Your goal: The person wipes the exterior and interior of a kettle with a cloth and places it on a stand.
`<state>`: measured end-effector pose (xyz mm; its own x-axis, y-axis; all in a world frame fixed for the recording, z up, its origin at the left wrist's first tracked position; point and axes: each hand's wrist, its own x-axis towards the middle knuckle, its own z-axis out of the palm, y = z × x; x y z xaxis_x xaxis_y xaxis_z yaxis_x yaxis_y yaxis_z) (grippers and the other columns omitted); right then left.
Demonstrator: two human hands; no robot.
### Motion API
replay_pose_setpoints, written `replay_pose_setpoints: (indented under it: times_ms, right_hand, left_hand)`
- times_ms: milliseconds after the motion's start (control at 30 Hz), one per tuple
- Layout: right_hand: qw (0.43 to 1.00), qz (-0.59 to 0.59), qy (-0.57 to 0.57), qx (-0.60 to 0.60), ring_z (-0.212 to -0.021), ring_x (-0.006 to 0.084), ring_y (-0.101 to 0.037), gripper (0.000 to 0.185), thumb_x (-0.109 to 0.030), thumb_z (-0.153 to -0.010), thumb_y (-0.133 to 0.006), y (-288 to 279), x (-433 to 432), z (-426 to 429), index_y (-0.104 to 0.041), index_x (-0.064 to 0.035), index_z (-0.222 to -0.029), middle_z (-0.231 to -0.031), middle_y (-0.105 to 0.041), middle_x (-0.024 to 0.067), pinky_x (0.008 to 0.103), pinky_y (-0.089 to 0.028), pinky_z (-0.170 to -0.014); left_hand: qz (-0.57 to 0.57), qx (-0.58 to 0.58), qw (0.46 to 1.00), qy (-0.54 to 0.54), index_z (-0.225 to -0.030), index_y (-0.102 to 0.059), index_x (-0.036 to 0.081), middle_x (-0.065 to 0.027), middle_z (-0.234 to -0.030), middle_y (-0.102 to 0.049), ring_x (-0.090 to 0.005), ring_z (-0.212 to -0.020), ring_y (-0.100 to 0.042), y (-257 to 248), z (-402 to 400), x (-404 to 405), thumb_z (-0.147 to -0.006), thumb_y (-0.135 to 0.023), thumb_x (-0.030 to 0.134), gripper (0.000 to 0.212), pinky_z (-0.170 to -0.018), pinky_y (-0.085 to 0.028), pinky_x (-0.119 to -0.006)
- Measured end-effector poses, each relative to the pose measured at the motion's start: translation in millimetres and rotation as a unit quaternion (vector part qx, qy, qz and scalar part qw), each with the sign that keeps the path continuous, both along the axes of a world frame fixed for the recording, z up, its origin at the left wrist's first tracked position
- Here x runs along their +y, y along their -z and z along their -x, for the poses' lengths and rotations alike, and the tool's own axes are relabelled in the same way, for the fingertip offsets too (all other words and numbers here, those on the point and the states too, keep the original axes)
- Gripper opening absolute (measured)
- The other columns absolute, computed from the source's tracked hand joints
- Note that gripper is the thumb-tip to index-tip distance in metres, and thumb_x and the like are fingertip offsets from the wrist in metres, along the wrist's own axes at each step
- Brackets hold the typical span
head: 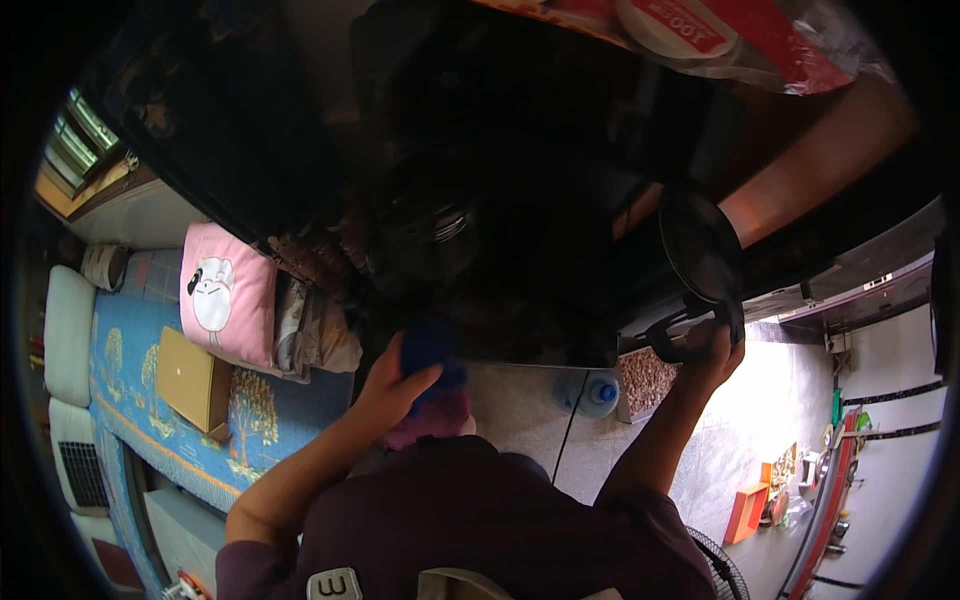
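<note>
My left hand (pixel 405 386) grips a dark blue cloth (pixel 433 356), its thumb lying across the front. Just below the cloth is something pink (pixel 439 420), partly behind my forearm. On the other side, my right hand (pixel 716 349) is raised and closed around the handle of a black object with a rounded, lid-like part (pixel 701 244); the dark picture does not settle what it is. Between and beyond the hands stands a large dark piece of furniture or appliance (pixel 525 300), too dark to make out in detail.
A red and clear plastic package (pixel 750 45) lies at the top right. On the left, a sofa with a blue cover (pixel 300 420) holds a pink cushion (pixel 229 300) and a cardboard box (pixel 191 382). A large water bottle (pixel 600 394) stands on the floor; a fan (pixel 720 562) is at lower right.
</note>
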<state>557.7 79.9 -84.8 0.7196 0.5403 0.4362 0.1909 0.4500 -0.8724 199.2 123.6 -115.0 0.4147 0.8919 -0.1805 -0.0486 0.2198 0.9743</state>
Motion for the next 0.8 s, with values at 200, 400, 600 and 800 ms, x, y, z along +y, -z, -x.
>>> replay_pose_setpoints:
  times_ms: [200, 400, 600, 800]
  right_hand:
    - [0.996, -0.046, 0.008, 0.073, -0.036, 0.0087, -0.037, 0.039, -0.032, -0.073, -0.060, 9.6, -31.3, -18.7, -0.051, 0.0043, -0.081, -0.047, -0.042, 0.0026, 0.0201, -0.026, -0.036]
    - [0.998, -0.021, 0.060, 0.020, -0.037, 0.0078, -0.036, 0.062, -0.047, -0.068, -0.061, 8.3, -53.8, -17.9, -0.051, 0.0099, -0.092, -0.047, -0.040, 0.0013, 0.0201, -0.025, -0.036]
    - [0.997, -0.010, 0.079, 0.006, -0.037, 0.0073, -0.036, 0.063, -0.048, -0.069, -0.059, 8.6, -72.0, -24.8, -0.050, 0.0106, -0.090, -0.046, -0.040, 0.0011, 0.0199, -0.025, -0.035]
    - [0.994, 0.005, 0.109, 0.002, -0.036, 0.0064, -0.035, 0.062, -0.052, -0.067, -0.059, 12.6, -81.1, -24.9, -0.050, 0.0077, -0.083, -0.045, -0.038, -0.0006, 0.0194, -0.023, -0.036]
  left_hand:
    - [-0.356, 0.228, 0.898, -0.123, -0.106, -0.045, -0.003, -0.0204, -0.103, -0.049, -0.0342, -0.095, -0.048, 68.3, -112.9, 84.1, -0.076, -0.058, 0.020, 0.040, -0.083, -0.039, -0.037]
    - [-0.336, 0.492, 0.801, -0.060, -0.104, -0.049, 0.001, -0.0156, -0.108, -0.048, -0.0322, -0.096, -0.048, 92.6, -174.5, 171.4, -0.081, -0.048, 0.027, 0.035, -0.081, -0.041, -0.040]
    - [-0.313, 0.541, 0.779, 0.046, -0.096, -0.056, 0.007, -0.0106, -0.099, -0.055, -0.0297, -0.090, -0.053, 55.2, -200.3, 190.6, -0.081, -0.047, 0.027, 0.027, -0.076, -0.044, -0.040]
    - [-0.353, 0.547, 0.734, 0.194, -0.093, -0.057, 0.007, -0.0091, -0.096, -0.056, -0.0272, -0.089, -0.054, 39.7, -256.6, 182.7, -0.081, -0.048, 0.027, 0.025, -0.076, -0.044, -0.038]
